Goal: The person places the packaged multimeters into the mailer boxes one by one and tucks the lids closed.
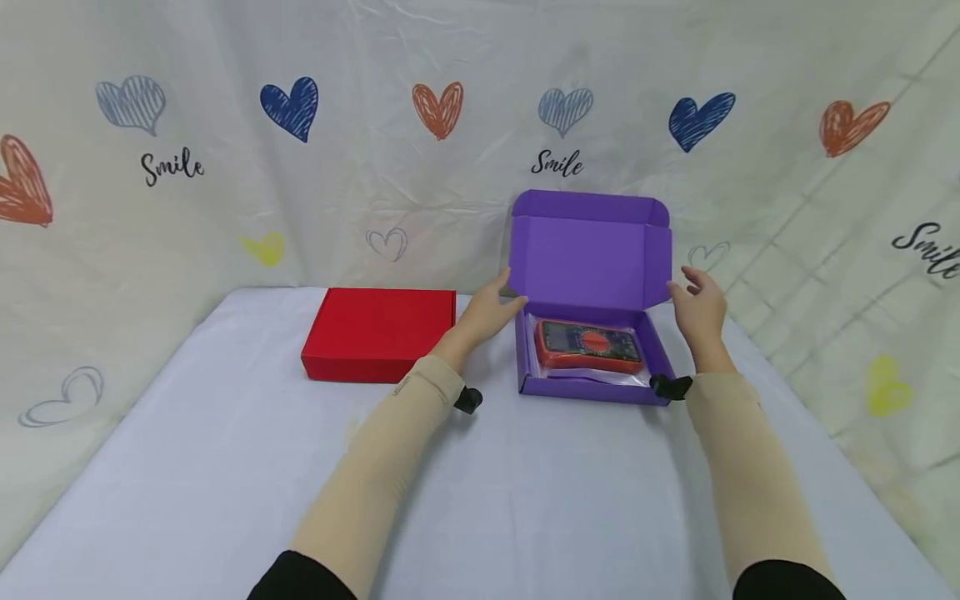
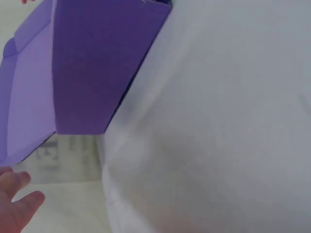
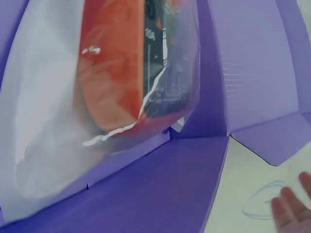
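Note:
A purple cardboard box (image 1: pixel 592 397) stands on the white cloth with its lid (image 1: pixel 585 258) raised against the backdrop. Inside it lies an orange multimeter (image 1: pixel 588 346) with a dark face and a round dial, wrapped in a clear plastic bag (image 3: pixel 43 126). At the lid's left edge is my left hand (image 1: pixel 487 315), thumb and fingers spread; whether it touches the lid I cannot tell. My right hand (image 1: pixel 699 315) is beside the lid's right side flap (image 1: pixel 657 267), its fingers loosely extended and holding nothing. In the right wrist view those fingertips (image 3: pixel 286 204) appear apart from the flap.
A closed red box (image 1: pixel 382 333) sits left of the purple one, partly behind my left forearm. White cloth (image 1: pixel 555 500) covers the table. A pale backdrop (image 1: pixel 480 50) with printed hearts and "Smile" words hangs right behind the boxes.

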`<state>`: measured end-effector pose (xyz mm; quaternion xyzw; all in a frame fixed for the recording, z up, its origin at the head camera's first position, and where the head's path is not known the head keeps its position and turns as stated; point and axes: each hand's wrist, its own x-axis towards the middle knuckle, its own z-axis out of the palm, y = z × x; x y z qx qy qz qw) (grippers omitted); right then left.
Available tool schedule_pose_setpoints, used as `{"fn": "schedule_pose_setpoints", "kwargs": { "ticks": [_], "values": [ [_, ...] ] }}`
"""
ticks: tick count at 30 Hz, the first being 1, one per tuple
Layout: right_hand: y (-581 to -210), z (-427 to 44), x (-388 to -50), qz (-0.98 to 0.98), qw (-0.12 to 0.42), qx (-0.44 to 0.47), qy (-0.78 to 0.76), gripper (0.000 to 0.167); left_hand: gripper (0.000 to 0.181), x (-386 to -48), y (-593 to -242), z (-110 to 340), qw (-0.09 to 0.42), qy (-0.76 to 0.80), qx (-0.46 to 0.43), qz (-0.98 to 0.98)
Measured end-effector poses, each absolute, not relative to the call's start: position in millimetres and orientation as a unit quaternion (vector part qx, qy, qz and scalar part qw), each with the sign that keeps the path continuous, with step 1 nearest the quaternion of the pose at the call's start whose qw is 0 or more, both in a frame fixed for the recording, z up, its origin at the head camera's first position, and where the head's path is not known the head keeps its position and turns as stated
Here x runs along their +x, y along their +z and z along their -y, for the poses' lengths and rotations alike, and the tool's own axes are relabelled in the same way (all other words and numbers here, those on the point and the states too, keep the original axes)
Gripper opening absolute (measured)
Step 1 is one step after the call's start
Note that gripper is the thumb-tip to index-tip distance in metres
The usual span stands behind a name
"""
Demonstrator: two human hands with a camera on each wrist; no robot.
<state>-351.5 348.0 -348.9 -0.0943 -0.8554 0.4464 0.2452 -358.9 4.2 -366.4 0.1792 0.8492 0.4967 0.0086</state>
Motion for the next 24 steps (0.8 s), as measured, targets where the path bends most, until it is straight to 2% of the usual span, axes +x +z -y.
{"fn": "schedule_pose_setpoints", "kwargs": {
  "ticks": [4, 8, 13, 20, 24],
  "values": [
    [-350.5, -347.3, -355.8, 0.853, 0.18, -0.094, 0.481, 0.064, 0.074, -363.8, -369.4, -8.2, 0.007, 0.563, 0.131, -0.816],
    [-352.2, -343.8, -359.5, 0.839, 0.14, -0.096, 0.517, 0.069, 0.071, -367.8, -372.1, -12.9, 0.006, 0.596, 0.106, -0.796],
    [-350.0, -342.5, -360.2, 0.828, 0.125, -0.09, 0.539, 0.067, 0.071, -371.7, -374.0, -19.6, 0.02, 0.614, 0.119, -0.78],
    [-342.8, -345.9, -358.5, 0.829, 0.107, -0.06, 0.545, 0.062, 0.064, -370.7, -374.1, -24.8, 0.002, 0.654, 0.116, -0.747],
    [-342.1, -352.0, -356.0, 0.831, 0.109, -0.05, 0.544, 0.06, 0.062, -370.8, -375.0, -29.4, 0.014, 0.674, 0.128, -0.728]
  ]
}}
